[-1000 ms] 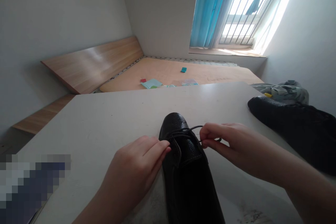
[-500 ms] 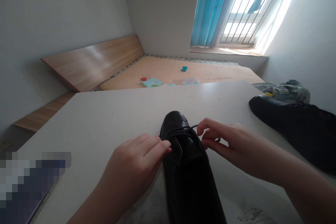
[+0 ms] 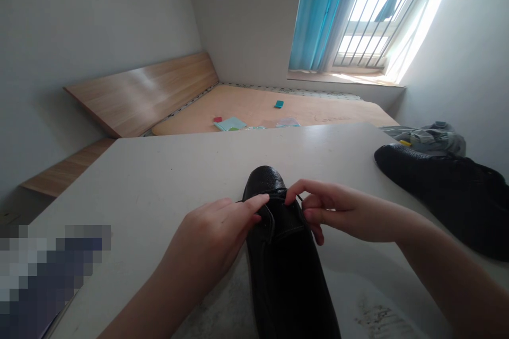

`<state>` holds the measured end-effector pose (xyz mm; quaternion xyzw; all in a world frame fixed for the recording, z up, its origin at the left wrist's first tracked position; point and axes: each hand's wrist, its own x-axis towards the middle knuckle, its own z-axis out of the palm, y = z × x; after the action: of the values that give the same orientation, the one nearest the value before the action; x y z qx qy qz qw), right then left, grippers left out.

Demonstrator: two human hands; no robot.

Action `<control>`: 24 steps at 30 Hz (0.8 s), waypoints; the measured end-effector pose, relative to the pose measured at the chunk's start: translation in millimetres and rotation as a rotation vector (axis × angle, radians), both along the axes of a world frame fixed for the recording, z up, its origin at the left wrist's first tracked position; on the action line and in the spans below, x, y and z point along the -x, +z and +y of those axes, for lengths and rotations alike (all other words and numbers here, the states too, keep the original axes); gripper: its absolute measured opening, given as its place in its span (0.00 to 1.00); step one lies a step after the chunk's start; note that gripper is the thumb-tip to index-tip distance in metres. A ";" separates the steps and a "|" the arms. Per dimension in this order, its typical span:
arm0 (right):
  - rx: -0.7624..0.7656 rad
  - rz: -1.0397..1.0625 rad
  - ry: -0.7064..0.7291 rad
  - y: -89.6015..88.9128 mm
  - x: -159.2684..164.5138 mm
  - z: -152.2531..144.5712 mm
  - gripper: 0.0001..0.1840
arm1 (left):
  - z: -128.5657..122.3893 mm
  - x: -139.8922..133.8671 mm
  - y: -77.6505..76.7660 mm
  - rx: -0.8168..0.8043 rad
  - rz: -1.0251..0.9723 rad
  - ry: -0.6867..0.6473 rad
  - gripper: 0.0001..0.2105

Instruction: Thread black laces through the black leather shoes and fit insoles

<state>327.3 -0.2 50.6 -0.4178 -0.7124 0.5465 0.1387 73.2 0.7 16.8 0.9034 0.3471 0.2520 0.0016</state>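
A black leather lace-up shoe [image 3: 294,275] lies on the white table in front of me, toe pointing away. Its dark shoelace [image 3: 278,192] crosses the top near the toe. My left hand [image 3: 222,222] grips the shoe's left eyelet flap [image 3: 267,224], its index finger stretched over the laces. On the other side, my right hand [image 3: 326,204] touches the laces with its index finger. Its thumb and other fingers close at the right flap, where a bit of lace runs into them. The fingertips partly hide the lace ends.
A second black shoe [image 3: 441,190] stands at the right on the white table [image 3: 178,169]. A blurred-out item [image 3: 47,286] lies at the left edge. Behind the table are a bed [image 3: 246,98] with small items, and grey cloth [image 3: 437,137].
My right index finger has moved left onto the laces, and its other fingers have shifted at the right flap. My left index finger has reached further over the laces.
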 end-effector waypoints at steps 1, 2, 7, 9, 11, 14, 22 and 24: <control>0.039 0.061 0.013 -4.1 -0.7 2.1 0.10 | -0.1 -0.4 -0.1 0.004 0.003 -0.050 0.15; 0.070 0.115 0.024 -8.1 -1.2 4.1 0.10 | -0.4 -0.9 0.0 0.018 0.001 -0.091 0.17; 0.173 0.286 0.041 -19.3 -3.2 11.0 0.13 | -3.2 -4.7 5.4 0.328 -0.079 -0.045 0.14; 0.211 0.311 0.050 -18.1 -3.8 12.0 0.14 | -4.4 -6.1 9.8 0.454 -0.131 -0.033 0.14; 0.212 0.292 0.050 -13.8 -2.9 10.3 0.13 | -5.8 -7.5 14.5 0.533 -0.182 -0.010 0.15; 0.134 0.176 -0.042 -4.1 4.1 0.4 0.12 | -9.2 -10.2 20.6 0.606 -0.214 0.047 0.16; -0.169 -0.253 -0.317 10.9 30.1 -32.8 0.11 | -19.6 -20.0 23.1 0.545 -0.168 0.170 0.11; -0.219 -0.311 -0.325 11.2 30.1 -34.7 0.12 | -20.4 -19.8 23.3 0.532 -0.164 0.176 0.10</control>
<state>297.1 -34.9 61.9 -0.5884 -0.7036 0.3655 0.1582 93.0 -19.6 40.1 0.8141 0.4768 0.2236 0.2447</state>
